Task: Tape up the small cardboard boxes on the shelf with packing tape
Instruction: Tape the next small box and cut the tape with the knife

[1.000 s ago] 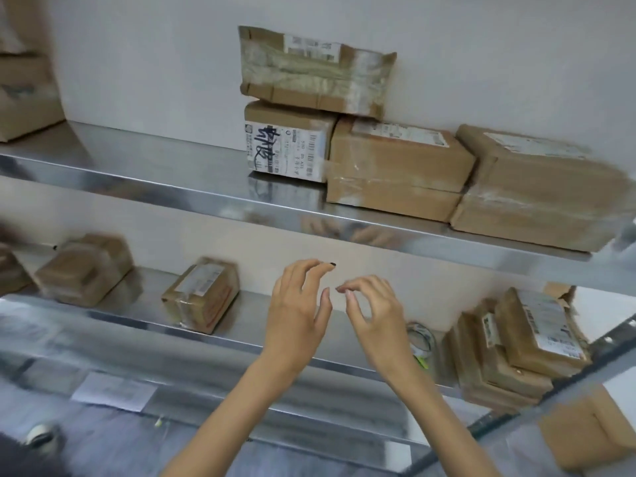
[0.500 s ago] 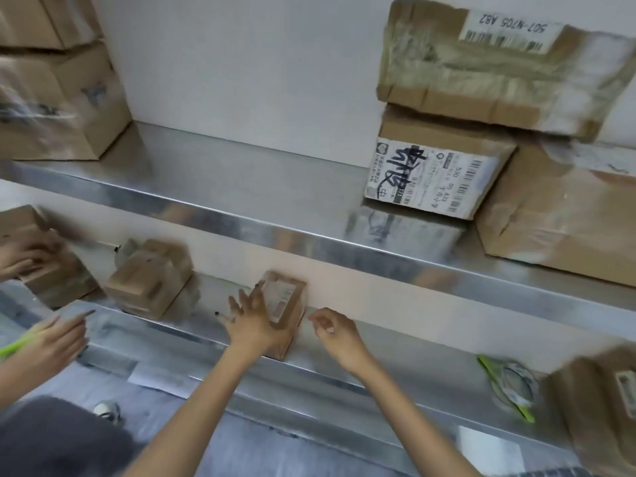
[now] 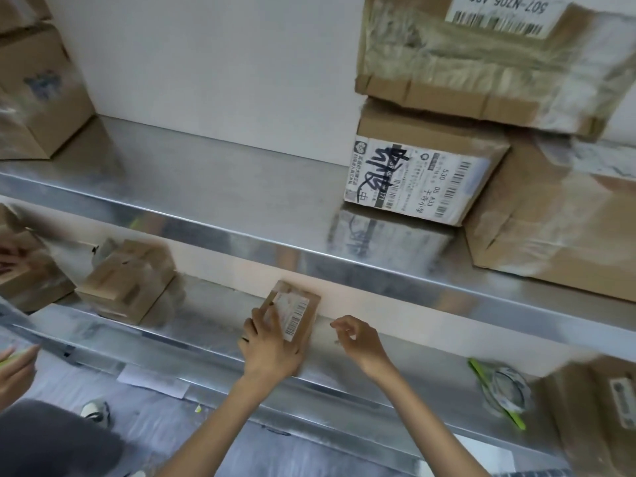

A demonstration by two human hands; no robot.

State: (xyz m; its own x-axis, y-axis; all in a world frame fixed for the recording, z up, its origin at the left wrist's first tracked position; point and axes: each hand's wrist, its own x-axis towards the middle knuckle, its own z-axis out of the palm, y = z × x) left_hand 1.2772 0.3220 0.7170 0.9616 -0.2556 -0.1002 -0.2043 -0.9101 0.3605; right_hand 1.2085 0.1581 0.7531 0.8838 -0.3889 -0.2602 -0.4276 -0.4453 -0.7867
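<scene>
box-steadying step: our left hand [image 3: 270, 344] lies over the near-left part of the small box [image 3: 311, 313], fingers fairly straight across its top beside the label [image 3: 292, 313], pressing rather than clutching. the box sits on the lower shelf [image 3: 210, 306], close to the back wall. our right hand [image 3: 361, 340] hovers just beside it, fingers loosely curled, nothing in them afaict. the tape roll [image 3: 509, 390] lies well apart to the right on the same shelf. imo we pin the box w/ the left, fetch tape w/ the right, then smooth each strip flat.

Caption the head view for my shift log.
Left hand rests on a small labelled box on the lower shelf; right hand hovers beside it, tape roll farther right.
</scene>
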